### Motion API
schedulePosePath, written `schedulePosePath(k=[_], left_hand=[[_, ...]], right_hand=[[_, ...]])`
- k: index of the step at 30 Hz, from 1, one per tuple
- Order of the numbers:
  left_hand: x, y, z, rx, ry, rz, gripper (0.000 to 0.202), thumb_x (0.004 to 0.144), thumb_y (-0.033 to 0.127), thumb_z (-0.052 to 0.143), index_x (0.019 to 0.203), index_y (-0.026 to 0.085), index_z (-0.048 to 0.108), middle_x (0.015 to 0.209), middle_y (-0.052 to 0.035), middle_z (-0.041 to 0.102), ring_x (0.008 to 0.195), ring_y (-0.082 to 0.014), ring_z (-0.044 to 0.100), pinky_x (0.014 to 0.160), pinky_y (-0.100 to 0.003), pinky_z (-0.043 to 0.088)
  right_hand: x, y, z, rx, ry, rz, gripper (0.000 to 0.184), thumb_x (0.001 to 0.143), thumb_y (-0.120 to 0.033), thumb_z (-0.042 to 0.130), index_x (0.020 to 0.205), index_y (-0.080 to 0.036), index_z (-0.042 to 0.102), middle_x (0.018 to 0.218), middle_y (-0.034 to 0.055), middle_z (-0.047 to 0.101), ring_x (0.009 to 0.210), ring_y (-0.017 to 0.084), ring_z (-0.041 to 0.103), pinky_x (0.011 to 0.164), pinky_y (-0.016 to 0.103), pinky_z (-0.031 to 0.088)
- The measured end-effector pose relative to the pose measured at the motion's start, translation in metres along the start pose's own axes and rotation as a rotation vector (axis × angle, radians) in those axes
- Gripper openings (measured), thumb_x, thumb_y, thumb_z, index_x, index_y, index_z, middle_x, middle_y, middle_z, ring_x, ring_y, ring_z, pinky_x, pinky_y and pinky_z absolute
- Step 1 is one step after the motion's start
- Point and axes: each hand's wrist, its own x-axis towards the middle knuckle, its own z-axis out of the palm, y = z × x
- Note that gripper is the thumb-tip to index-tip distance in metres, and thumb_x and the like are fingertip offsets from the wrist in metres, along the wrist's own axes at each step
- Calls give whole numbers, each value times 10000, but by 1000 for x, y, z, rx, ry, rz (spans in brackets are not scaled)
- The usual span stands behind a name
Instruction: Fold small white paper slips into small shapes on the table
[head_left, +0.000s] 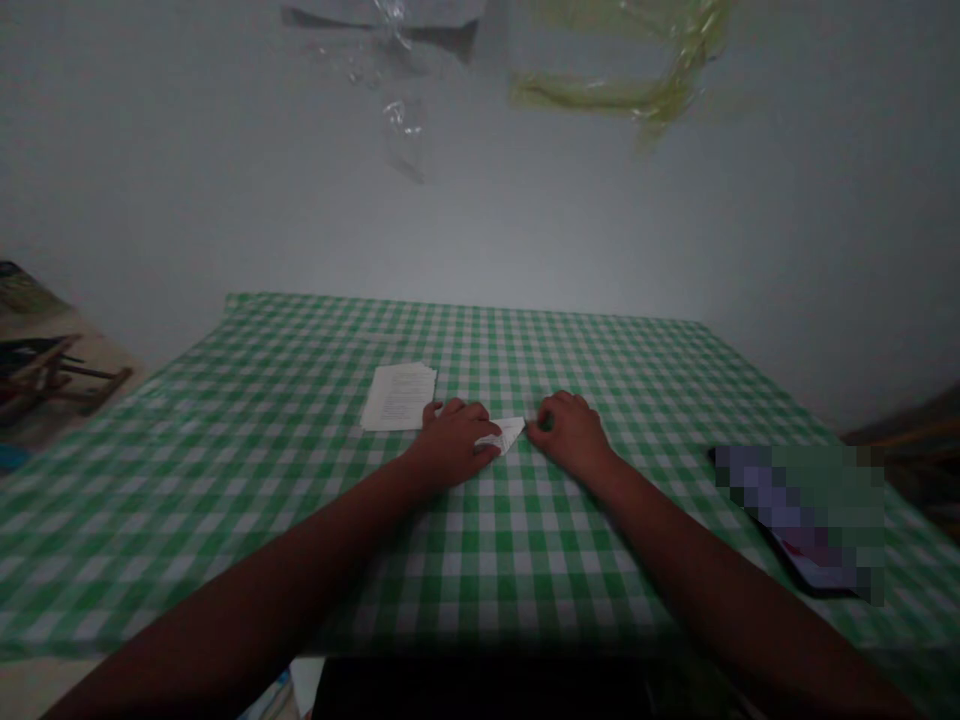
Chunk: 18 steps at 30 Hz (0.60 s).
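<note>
A small folded piece of white printed paper (513,430) lies on the checked cloth, with a pointed corner towards the right. My left hand (456,440) is over its left part and holds it against the table, thumb and forefinger on the paper. At the pointed corner, my right hand (571,430) has thumb and forefinger closed in a pinch. The fingertips hide the exact contact there. Just beyond my left hand sits a stack of printed paper sheets (399,396), its edges slightly uneven.
A green and white checked tablecloth (480,560) covers the table, whose far edge meets a pale wall (480,230). A phone (795,530), partly blurred out, lies at the right. Wooden furniture (52,375) stands on the floor to the left.
</note>
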Motion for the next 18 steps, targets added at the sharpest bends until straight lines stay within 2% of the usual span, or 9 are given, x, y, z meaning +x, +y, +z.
schedulePosePath(k=[7,13,18], left_hand=[[-1,-1,0,3,4,24,267,887,425,599,1124,331,678,1193,-17,634,1139,-266,500,988,-502,301],[1,-3,0,6,7,52,268,882,423,599,1115,319,683,1199,-15,635,1135,-262,502,996,-507,288],[1,-1,-1,9,-4,35,272,881,423,591,1112,314,684,1195,-20,634,1133,-267,500,1020,-516,275]], right_hand=[[-17,-23,-3,8,-55,-176,176,767,-341,708,789,-200,606,935,44,611,945,223,527,768,331,365],[-10,-18,4,63,-72,-49,181,772,-313,700,714,-195,575,865,34,599,872,202,541,726,313,367],[0,-10,3,63,-35,45,180,780,-290,674,677,-196,559,840,45,601,817,197,544,693,313,366]])
